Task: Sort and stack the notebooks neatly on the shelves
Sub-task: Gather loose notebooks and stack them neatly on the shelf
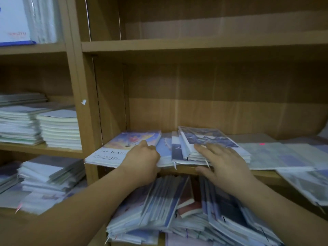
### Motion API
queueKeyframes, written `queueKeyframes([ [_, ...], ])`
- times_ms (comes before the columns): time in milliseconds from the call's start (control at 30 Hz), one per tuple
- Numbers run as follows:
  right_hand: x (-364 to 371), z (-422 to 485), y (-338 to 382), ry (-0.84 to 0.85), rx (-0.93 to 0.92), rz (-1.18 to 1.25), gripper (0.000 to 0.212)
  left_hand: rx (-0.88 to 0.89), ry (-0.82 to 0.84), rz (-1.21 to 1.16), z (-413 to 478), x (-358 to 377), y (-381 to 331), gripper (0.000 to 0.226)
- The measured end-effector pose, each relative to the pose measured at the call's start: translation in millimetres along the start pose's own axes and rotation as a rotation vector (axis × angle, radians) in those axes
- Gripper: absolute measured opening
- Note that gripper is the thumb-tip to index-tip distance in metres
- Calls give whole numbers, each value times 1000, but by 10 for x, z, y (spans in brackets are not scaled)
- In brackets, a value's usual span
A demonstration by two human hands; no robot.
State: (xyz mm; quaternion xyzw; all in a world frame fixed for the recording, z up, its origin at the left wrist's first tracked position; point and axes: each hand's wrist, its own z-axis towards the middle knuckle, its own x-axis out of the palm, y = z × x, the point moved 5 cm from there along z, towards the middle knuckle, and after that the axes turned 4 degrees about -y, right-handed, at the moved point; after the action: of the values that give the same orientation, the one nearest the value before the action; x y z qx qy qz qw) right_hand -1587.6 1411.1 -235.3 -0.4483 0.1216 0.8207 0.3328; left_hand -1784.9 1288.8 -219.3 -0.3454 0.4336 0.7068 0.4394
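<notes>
Unit inspected: a brown wood-laminate bookcase (92,86) with several bays.

Middle shelf (230,172), right bay: a pale flat notebook with a pastel sky picture and the word CLOUD printed on it, the CLOUD notebook (113,150), lies at the left end. Its front corner overhangs the shelf edge. The left hand (142,160) grips its right edge, fingers clenched around it and thumb on the cover.

Just to the right, light-blue notebooks (166,146) lie flat, partly under a small skewed stack of dark-blue picture-cover notebooks (209,139). The right hand (225,162) rests on this stack's near end. Its fingers (204,148) are extended and released, lying flat on the top cover. The thumb sits at the shelf's front edge below. No closed grip is seen.

Further right on the same shelf, pale thin notebooks (275,155) are spread flat and overlapping; one bears a small pink mark.

Lower shelf, right bay: a loose heap of blue and white notebooks (159,206), leaning and overlapping, not squared. A small reddish-brown notebook (186,197) lies among them.

Left bay: two squared stacks of cream-paged notebooks (58,130) stand side by side on the middle shelf. An untidy pile of pale notebooks (49,176) lies on the shelf beneath. The picture is blurred, so the finer cover detail is unreadable.
</notes>
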Motion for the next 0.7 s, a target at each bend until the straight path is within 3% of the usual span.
queueKeyframes([
  [100,-112,36,-37,-164,23,47,44,30,-225,12,24,-53,20,21],
  [167,-165,77,-79,-148,81,78,43,-55,-274,-56,70,-139,72,29],
  [267,-150,148,-23,-72,54,213,56,-162,-266,-162,137,-189,70,35],
  [333,-121,214,106,-28,-36,298,63,-222,-239,-352,154,-142,61,30],
  [433,30,330,211,22,-64,200,64,-437,-93,-844,228,20,124,28],
  [500,86,381,251,-41,-92,91,53,-629,-115,-1110,277,32,157,35],
  [600,-34,392,214,-168,-62,165,38,-734,-146,-1180,367,58,147,13],
  [700,-230,425,24,-267,44,347,33,-652,-89,-1098,405,30,52,34],
])
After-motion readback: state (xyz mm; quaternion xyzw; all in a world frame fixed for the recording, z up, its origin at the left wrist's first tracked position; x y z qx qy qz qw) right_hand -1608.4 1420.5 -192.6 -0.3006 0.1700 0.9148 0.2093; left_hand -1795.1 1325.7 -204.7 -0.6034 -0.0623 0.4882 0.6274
